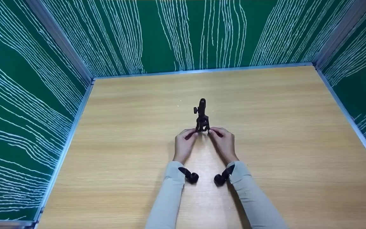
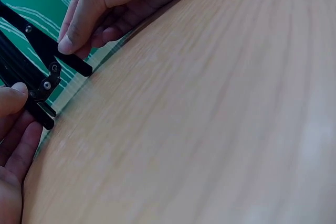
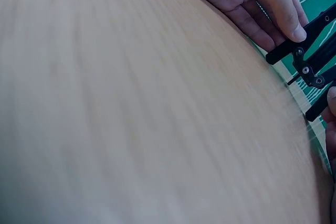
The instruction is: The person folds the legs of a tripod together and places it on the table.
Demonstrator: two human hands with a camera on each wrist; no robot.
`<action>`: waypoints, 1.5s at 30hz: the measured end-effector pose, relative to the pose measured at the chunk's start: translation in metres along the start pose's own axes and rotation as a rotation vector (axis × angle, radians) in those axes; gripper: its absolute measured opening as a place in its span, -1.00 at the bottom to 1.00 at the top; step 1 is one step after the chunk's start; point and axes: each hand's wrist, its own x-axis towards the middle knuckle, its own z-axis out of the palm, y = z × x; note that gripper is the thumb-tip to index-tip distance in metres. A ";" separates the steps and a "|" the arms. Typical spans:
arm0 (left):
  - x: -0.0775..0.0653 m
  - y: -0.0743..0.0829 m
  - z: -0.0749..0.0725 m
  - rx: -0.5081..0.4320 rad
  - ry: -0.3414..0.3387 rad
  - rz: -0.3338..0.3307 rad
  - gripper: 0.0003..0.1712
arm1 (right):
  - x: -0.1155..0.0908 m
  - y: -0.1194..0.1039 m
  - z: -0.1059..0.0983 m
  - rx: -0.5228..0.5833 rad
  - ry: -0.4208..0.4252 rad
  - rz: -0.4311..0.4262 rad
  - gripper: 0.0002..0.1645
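Black mini tripod (image 1: 202, 116): 1, w/ 2 hands pinching legs.

Wooden table (image 1: 265, 143): open on all sides of small black tripod (image 1: 202, 116); green walls (image 1: 27, 111) bound left, rear, right.

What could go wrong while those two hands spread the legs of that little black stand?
The small black tripod stands upright on the wooden table, steadied only by fingertips at its feet, so it might tip if one leg slides out unevenly. The left hand and right hand each pinch a thin leg close to the hinged braces; a fingertip could get nipped there.
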 end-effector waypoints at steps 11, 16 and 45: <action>-0.001 0.004 0.001 0.007 0.005 0.012 -0.75 | 0.001 0.003 0.000 -0.016 -0.014 0.017 -0.81; 0.001 -0.003 0.001 -0.016 0.007 0.027 -0.75 | 0.000 0.003 -0.001 -0.021 -0.010 0.008 -0.81; 0.000 0.003 -0.001 -0.024 0.022 -0.004 -0.77 | 0.000 -0.002 -0.002 -0.018 -0.039 -0.023 -0.81</action>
